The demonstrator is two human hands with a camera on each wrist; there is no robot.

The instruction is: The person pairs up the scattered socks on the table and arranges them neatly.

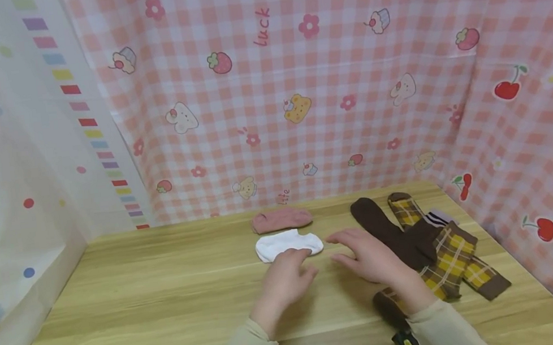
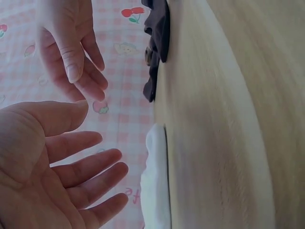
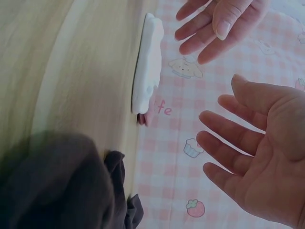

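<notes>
A white ankle sock (image 1: 282, 244) lies flat on the wooden table, just in front of a folded pink sock (image 1: 282, 219). My left hand (image 1: 288, 278) hovers at the near edge of the white sock, its fingers relaxed and holding nothing. To the right of that sock my right hand (image 1: 365, 253) is raised, fingers spread and nothing between them. Both wrist views show the palms facing each other above the table, the left hand (image 2: 71, 162) and the right hand (image 3: 259, 148) apart. A dark brown sock (image 1: 390, 228) lies close beyond the right hand.
On the table's right side, yellow-and-brown plaid socks (image 1: 452, 258) overlap the brown sock in a loose pile. Part of a light sock with black stripes (image 1: 440, 217) shows among them. Pink checked cloth (image 1: 267, 94) hangs behind the wooden table (image 1: 133, 308).
</notes>
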